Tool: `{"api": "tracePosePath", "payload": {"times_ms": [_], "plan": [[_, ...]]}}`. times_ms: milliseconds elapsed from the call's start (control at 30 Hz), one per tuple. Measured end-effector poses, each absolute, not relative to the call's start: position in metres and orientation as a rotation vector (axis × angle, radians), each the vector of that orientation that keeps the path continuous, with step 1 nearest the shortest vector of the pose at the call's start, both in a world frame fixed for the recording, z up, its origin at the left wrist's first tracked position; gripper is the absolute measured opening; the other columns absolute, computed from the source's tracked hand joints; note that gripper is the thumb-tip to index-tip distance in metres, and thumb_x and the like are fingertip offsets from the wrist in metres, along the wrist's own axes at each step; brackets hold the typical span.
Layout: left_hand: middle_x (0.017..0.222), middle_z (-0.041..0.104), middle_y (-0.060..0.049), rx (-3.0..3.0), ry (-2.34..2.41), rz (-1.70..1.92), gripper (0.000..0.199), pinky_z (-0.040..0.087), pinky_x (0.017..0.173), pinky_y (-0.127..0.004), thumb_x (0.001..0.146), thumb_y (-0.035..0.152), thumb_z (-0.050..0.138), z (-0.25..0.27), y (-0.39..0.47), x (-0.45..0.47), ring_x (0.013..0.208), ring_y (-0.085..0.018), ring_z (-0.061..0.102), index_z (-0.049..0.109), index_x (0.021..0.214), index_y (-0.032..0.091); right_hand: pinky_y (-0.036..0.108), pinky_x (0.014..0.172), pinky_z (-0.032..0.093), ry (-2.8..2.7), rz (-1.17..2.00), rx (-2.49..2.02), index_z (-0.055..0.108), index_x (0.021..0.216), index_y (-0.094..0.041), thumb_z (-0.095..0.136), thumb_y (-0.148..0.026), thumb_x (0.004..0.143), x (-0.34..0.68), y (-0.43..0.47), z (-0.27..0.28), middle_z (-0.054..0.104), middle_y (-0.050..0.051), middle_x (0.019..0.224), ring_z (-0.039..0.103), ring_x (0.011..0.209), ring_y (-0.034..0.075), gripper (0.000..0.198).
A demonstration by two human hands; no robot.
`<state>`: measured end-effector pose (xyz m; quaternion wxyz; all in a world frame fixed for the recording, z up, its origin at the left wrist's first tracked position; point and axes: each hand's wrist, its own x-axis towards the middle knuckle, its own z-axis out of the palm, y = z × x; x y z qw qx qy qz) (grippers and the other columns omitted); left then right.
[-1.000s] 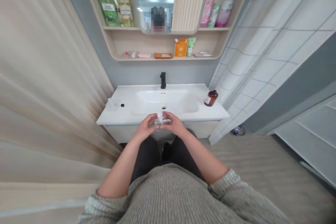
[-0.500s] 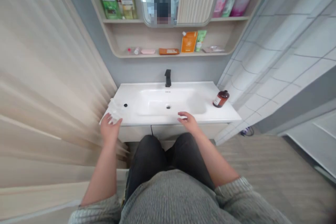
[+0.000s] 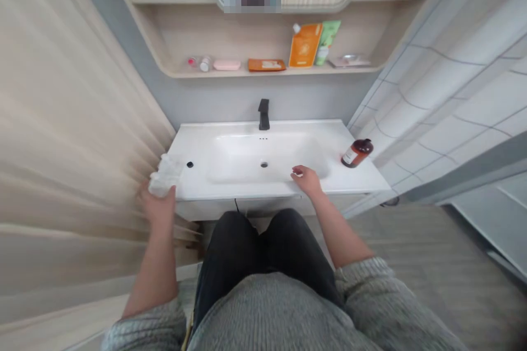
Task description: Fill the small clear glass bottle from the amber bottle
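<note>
**Clear packet held at the sink's left corner**

While the left hand sits at the near-left corner of the sink, its fingers are closed round a crumpled clear packet, which rises just above the hand and rests against the counter edge. Blur hides how tightly the fingers close. Beside that grip, on the side away from the person, a small black hole shows in the white top. Further right lies the basin, with the drain at its middle and the black tap behind it. The right hand rests on the near rim of the basin, fingers loosely curled and holding nothing, well apart from the packet. Right of this hand, a brown bottle stands tilted on the counter. Above, a shelf carries an orange pouch and a green tube.
</note>
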<state>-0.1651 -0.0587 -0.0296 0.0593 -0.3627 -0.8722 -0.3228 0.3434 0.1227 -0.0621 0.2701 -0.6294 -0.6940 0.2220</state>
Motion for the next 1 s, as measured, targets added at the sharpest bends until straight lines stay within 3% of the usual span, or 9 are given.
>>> {"api": "tracePosePath", "payload": {"times_ms": [100, 233, 367, 567, 867, 1000], "plan": [[0.173, 0.045, -0.027, -1.129, -2.428, -0.935, 0.076, 0.039, 0.134, -0.065, 0.100, 0.042, 0.069, -0.026, -0.060, -0.149, 0.166, -0.044, 0.041, 0.042, 0.166, 0.016, 0.035, 0.103, 0.059, -1.912, 0.565, -1.801, 0.084, 0.126, -0.022, 0.070, -0.029, 0.099, 0.339, 0.122, -0.056, 0.088, 0.008, 0.117, 0.081, 0.111, 0.026, 0.032], [0.163, 0.060, -0.018, -1.763, -2.316, -0.791, 0.046, 0.043, 0.131, -0.058, 0.102, 0.026, 0.060, -0.020, -0.023, -0.121, 0.152, -0.041, 0.057, 0.067, 0.147, 0.021, 0.033, 0.097, 0.059, -1.974, 0.516, -1.968, 0.085, 0.127, -0.024, 0.070, -0.033, 0.100, 0.332, 0.119, -0.049, 0.088, 0.008, 0.117, 0.081, 0.111, 0.027, 0.032], [0.175, 0.047, -0.025, -1.834, -2.416, -0.621, 0.062, 0.055, 0.115, -0.053, 0.102, 0.017, 0.053, -0.021, 0.029, -0.105, 0.136, -0.042, 0.068, 0.059, 0.163, 0.012, 0.034, 0.098, 0.058, -2.040, 0.458, -2.066, 0.085, 0.127, -0.024, 0.069, -0.034, 0.102, 0.326, 0.119, -0.050, 0.087, 0.012, 0.122, 0.080, 0.114, 0.030, 0.032], [0.174, 0.046, -0.030, -1.659, -2.523, -0.525, 0.066, 0.059, 0.102, -0.049, 0.103, 0.013, 0.046, -0.033, 0.051, -0.111, 0.121, -0.040, 0.075, 0.054, 0.169, 0.008, 0.036, 0.100, 0.058, -2.060, 0.421, -2.052, 0.085, 0.127, -0.023, 0.068, -0.036, 0.103, 0.325, 0.120, -0.053, 0.087, 0.013, 0.123, 0.080, 0.116, 0.030, 0.032], [0.179, 0.039, -0.033, -1.566, -2.622, -0.453, 0.058, 0.061, 0.097, -0.052, 0.103, 0.019, 0.052, -0.038, 0.065, -0.123, 0.116, -0.043, 0.077, 0.059, 0.160, 0.006, 0.035, 0.097, 0.059, -2.042, 0.413, -2.030, 0.086, 0.126, -0.023, 0.067, -0.033, 0.102, 0.326, 0.118, -0.052, 0.088, 0.013, 0.120, 0.081, 0.114, 0.030, 0.032], [0.175, 0.043, -0.032, -1.579, -2.635, -0.480, 0.048, 0.059, 0.102, -0.048, 0.106, 0.017, 0.052, -0.038, 0.065, -0.125, 0.118, -0.037, 0.075, 0.064, 0.150, 0.005, 0.033, 0.098, 0.059, -2.055, 0.416, -2.022, 0.087, 0.125, -0.023, 0.068, -0.034, 0.102, 0.327, 0.117, -0.053, 0.088, 0.013, 0.118, 0.081, 0.114, 0.029, 0.032]]}}
